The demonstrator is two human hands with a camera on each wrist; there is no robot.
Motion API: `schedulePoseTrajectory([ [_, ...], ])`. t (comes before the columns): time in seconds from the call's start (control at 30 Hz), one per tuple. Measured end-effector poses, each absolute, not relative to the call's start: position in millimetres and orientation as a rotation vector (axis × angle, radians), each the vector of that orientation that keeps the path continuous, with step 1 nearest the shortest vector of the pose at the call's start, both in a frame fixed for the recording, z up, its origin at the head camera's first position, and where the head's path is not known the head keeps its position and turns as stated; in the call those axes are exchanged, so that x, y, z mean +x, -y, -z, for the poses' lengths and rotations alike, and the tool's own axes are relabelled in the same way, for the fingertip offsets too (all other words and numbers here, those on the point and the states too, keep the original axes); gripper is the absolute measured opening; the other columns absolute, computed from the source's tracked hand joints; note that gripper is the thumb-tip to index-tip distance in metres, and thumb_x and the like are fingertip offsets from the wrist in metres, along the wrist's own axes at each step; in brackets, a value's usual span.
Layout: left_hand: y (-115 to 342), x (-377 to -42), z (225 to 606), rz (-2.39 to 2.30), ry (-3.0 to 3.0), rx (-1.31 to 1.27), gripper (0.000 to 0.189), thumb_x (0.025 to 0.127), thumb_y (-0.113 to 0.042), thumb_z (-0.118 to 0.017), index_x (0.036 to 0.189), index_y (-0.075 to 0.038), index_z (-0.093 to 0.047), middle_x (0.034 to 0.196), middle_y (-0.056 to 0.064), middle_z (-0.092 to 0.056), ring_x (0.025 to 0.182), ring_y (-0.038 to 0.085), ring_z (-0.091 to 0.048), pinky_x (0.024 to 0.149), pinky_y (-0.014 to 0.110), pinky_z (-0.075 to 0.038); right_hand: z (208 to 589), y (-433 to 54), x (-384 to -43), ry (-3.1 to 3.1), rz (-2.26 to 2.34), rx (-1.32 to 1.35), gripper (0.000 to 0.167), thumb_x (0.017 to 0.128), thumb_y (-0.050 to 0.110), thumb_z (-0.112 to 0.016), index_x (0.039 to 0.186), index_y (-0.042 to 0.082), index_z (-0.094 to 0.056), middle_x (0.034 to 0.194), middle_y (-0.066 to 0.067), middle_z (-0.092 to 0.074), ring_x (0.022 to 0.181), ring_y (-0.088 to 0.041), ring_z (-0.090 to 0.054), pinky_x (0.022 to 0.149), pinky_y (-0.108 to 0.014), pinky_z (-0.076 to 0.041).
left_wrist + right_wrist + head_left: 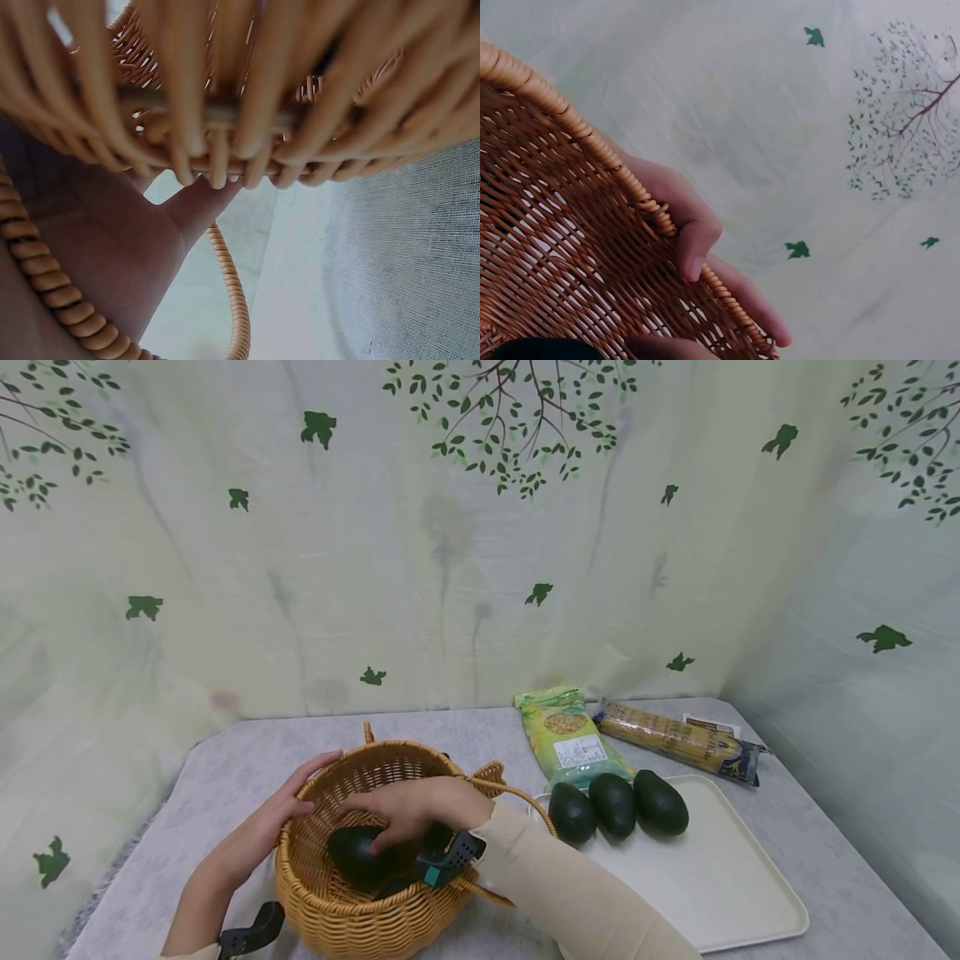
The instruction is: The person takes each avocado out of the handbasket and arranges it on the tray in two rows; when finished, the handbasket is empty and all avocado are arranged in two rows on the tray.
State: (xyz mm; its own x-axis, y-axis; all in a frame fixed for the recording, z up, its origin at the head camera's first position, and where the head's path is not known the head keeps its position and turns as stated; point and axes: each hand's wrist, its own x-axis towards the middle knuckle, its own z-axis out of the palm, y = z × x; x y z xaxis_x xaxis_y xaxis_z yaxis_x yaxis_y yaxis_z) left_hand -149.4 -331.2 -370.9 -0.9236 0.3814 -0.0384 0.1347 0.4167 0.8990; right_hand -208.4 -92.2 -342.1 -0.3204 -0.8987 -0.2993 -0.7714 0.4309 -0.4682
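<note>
A round wicker basket (375, 935) stands at the front of the table. My left hand (258, 831) grips its left rim, thumb inside and fingers along the outside; the right wrist view shows those fingers hooked at the rim (619, 169). My right hand (412, 806) reaches down inside, over a dark green avocado (358, 857). Its fingers stretch out past the avocado and the thumb lies against its side. Another dark shape (396, 887) shows beside it, partly hidden by the right wrist. The left wrist view is filled by woven wicker (225, 142) close up.
To the right lies a cream tray (720, 877) with three avocados (613, 806) in a row near its back left corner. Behind it are a green and yellow bag (551, 722) and a long pack of pasta (667, 733). A patterned curtain (450, 610) encloses the table.
</note>
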Motion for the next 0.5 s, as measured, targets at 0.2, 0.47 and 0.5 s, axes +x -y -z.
schedulePoseTrajectory([
  [0.2, 330.5, -149.7, 372.7, -1.516, -2.435, 0.448, 0.065, 0.104, -0.014, -0.035, 0.165, -0.031, -0.020, 0.171, 0.013, -0.010, 0.146, 0.054, -0.027, 0.096, 0.059, -0.048, 345.0, 92.0, -209.1, -2.148, 0.279, -1.417, 0.060, 0.102, 0.023, -0.065, 0.158, 0.021, -0.044, 0.158, 0.004, -0.048, 0.141, -0.006, -0.045, 0.110, -0.019, -0.037],
  [0.47, 330.0, -149.9, 372.3, -1.525, -2.426, 0.440, 0.065, 0.104, -0.015, -0.035, 0.165, -0.029, -0.020, 0.171, 0.014, -0.010, 0.146, 0.054, -0.028, 0.096, 0.058, -0.049, 344.3, 89.7, -207.4, -2.164, 0.310, -1.348, 0.067, 0.098, 0.026, -0.070, 0.159, 0.020, -0.041, 0.158, 0.003, -0.046, 0.141, -0.006, -0.044, 0.110, -0.021, -0.038],
  [0.5, 330.0, -149.8, 372.2, -1.526, -2.426, 0.441, 0.065, 0.103, -0.015, -0.035, 0.165, -0.029, -0.020, 0.171, 0.014, -0.010, 0.146, 0.054, -0.027, 0.096, 0.058, -0.049, 344.3, 89.8, -207.6, -2.146, 0.303, -1.362, 0.067, 0.099, 0.024, -0.070, 0.159, 0.021, -0.040, 0.159, 0.003, -0.045, 0.141, -0.006, -0.043, 0.110, -0.020, -0.037],
])
